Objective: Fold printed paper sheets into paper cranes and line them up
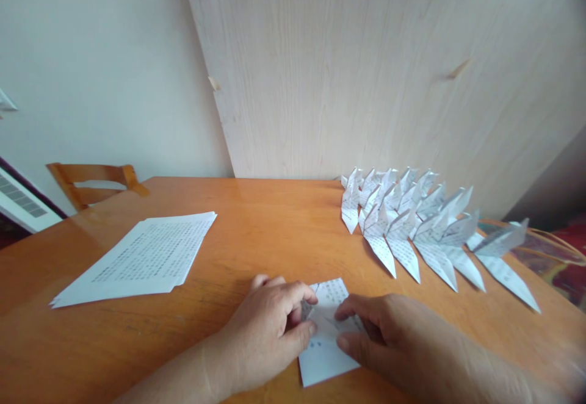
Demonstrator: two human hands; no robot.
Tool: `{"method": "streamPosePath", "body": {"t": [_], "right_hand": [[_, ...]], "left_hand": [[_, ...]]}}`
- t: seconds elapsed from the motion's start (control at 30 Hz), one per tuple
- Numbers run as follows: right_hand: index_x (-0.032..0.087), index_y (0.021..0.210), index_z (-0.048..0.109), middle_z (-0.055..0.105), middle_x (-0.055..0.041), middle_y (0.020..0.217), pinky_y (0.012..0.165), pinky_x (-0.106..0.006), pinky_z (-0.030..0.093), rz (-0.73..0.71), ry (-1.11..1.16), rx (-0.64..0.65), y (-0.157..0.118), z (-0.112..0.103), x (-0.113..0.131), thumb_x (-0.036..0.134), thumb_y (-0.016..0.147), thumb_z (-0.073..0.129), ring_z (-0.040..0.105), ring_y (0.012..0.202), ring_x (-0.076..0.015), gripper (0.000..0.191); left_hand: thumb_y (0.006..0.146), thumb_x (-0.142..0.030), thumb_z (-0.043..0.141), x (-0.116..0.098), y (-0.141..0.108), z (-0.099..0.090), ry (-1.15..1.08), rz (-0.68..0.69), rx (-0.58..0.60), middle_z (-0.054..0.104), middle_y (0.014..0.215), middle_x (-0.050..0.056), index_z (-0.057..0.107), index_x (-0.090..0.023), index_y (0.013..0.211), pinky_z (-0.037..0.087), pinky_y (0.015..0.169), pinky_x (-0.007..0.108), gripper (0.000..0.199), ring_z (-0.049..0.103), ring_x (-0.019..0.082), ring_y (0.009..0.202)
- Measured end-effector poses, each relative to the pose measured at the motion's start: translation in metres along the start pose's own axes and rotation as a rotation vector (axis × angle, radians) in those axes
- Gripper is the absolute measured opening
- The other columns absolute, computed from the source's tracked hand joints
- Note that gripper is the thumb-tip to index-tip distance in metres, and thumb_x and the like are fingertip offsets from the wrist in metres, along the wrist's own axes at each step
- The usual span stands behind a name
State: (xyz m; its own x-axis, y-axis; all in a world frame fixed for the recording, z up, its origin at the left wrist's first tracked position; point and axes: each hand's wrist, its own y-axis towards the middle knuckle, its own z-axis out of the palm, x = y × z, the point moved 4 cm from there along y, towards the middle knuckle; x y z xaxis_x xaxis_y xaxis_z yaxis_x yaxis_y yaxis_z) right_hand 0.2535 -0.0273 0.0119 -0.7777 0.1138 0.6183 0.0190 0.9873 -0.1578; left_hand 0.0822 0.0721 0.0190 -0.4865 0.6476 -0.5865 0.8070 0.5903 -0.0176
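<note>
A folded piece of printed white paper point(327, 355) lies on the wooden table point(256, 239) at the near edge, between my hands. My left hand point(274, 324) has its thumb and curled fingers at the paper's left side, pinching a part of it. On the right side, my right hand point(379, 331) rests thumb and forefinger on the sheet, with a folded edge between them. Parts of the paper under both hands are hidden.
Several folded paper pieces point(400, 254) stand in rows at the right. A stack of printed sheets point(141, 257) lies at the left. Beyond the table are a wooden chair point(98, 175) and a wood panel point(339, 74). Red and yellow items sit at the far right.
</note>
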Motion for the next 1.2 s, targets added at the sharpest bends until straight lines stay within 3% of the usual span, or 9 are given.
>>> {"method": "streamPosePath", "body": {"t": [0.13, 0.43, 0.83, 0.97, 1.2], "right_hand": [[0.033, 0.106, 0.065, 0.064, 0.0049, 0.061, 0.049, -0.025, 0.023, 0.014, -0.089, -0.013, 0.004, 0.008, -0.005, 0.032, 0.082, 0.066, 0.052, 0.051, -0.0127, 0.024], [0.031, 0.105, 0.063, 0.063, 0.005, 0.061, 0.052, -0.025, 0.024, 0.042, -0.141, 0.016, 0.006, 0.005, -0.001, 0.029, 0.086, 0.06, 0.054, 0.054, -0.014, 0.02], [0.027, 0.105, 0.058, 0.074, -0.0016, 0.083, 0.057, -0.028, 0.031, 0.073, -0.186, 0.022, 0.008, 0.016, -0.014, 0.029, 0.083, 0.061, 0.068, 0.069, -0.0223, 0.022], [0.026, 0.101, 0.058, 0.075, -0.0035, 0.088, 0.059, -0.029, 0.033, 0.088, -0.163, 0.021, 0.008, 0.015, -0.013, 0.029, 0.083, 0.061, 0.069, 0.073, -0.0236, 0.019], [0.026, 0.098, 0.056, 0.07, 0.0002, 0.072, 0.054, -0.028, 0.026, 0.067, -0.191, -0.007, 0.01, 0.018, -0.018, 0.031, 0.082, 0.063, 0.064, 0.061, -0.021, 0.018]], "left_hand": [[0.082, -0.02, 0.066, 0.0, 0.0, 0.0, 0.017, -0.004, 0.012, 0.063, 0.079, -0.007, 0.063, -0.033, 0.107, 0.03, 0.082, 0.034, 0.028, 0.053, 0.017, 0.084], [0.083, -0.018, 0.063, 0.002, 0.001, 0.001, 0.005, 0.005, 0.011, 0.062, 0.079, -0.007, 0.062, -0.032, 0.108, 0.03, 0.085, 0.034, 0.029, 0.053, 0.017, 0.084], [0.08, -0.011, 0.059, 0.0, 0.0, 0.0, -0.02, -0.017, 0.004, 0.061, 0.081, -0.007, 0.06, -0.034, 0.11, 0.032, 0.086, 0.034, 0.038, 0.053, 0.016, 0.085], [0.08, -0.01, 0.058, 0.001, 0.0, 0.001, -0.02, -0.016, 0.006, 0.06, 0.081, -0.007, 0.059, -0.031, 0.106, 0.033, 0.087, 0.034, 0.034, 0.054, 0.016, 0.084], [0.084, -0.022, 0.064, -0.003, 0.001, -0.004, -0.009, -0.018, 0.012, 0.061, 0.078, -0.006, 0.059, -0.025, 0.097, 0.031, 0.085, 0.034, 0.014, 0.054, 0.016, 0.084]]}}
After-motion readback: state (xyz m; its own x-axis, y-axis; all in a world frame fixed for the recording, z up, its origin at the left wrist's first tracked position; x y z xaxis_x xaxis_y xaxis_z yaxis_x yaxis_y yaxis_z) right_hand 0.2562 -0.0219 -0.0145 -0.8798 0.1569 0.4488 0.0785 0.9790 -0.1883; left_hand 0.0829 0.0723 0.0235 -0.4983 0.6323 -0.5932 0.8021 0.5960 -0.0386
